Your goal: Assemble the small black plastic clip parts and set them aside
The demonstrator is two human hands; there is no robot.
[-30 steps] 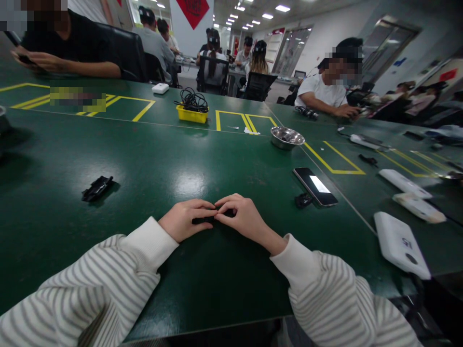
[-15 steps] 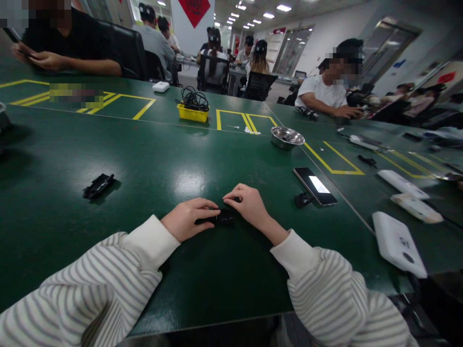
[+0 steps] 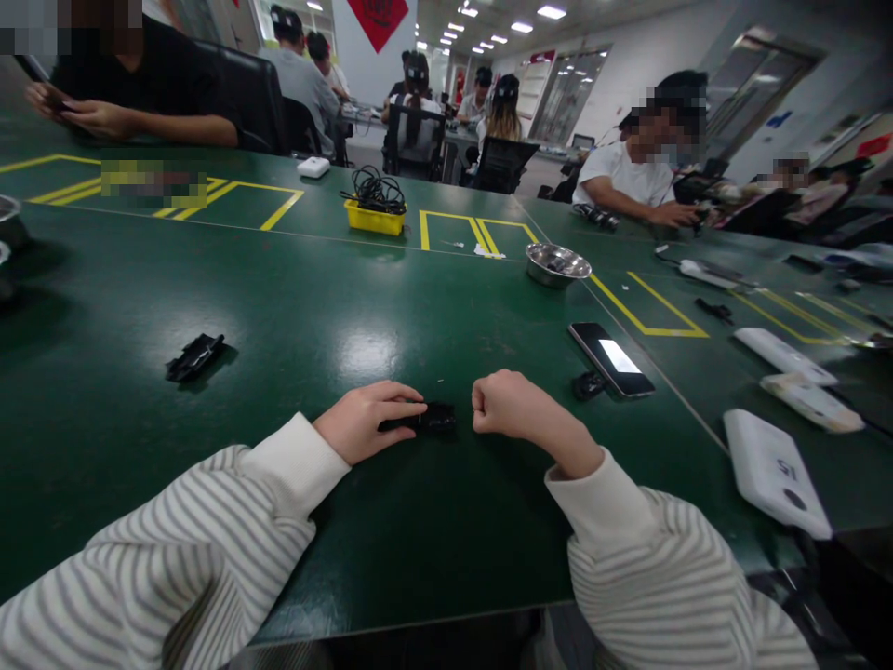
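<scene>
My left hand (image 3: 369, 419) rests on the table with its fingers closed round a small black plastic part (image 3: 438, 418). The part's right end sticks out past my fingertips, and the rest is hidden under them. A short gap to the right of it, my right hand (image 3: 513, 407) is curled into a fist just over the table. Its fingers hide whatever may be inside. A tiny light-coloured piece (image 3: 440, 380) lies on the green tabletop just beyond the black part. Farther left sits another black plastic part (image 3: 195, 357), apart from both hands.
Right of my hands lie a phone (image 3: 612, 360) and a small black object (image 3: 588, 385). A steel bowl (image 3: 558, 268) and a yellow bin (image 3: 375, 219) of black cables stand farther back. White devices (image 3: 776, 475) line the right side. Other people sit around.
My right hand has drawn back to the right, from a pinch beside the black part to a closed fist. The tiny piece now shows on the table. My left hand stays put.
</scene>
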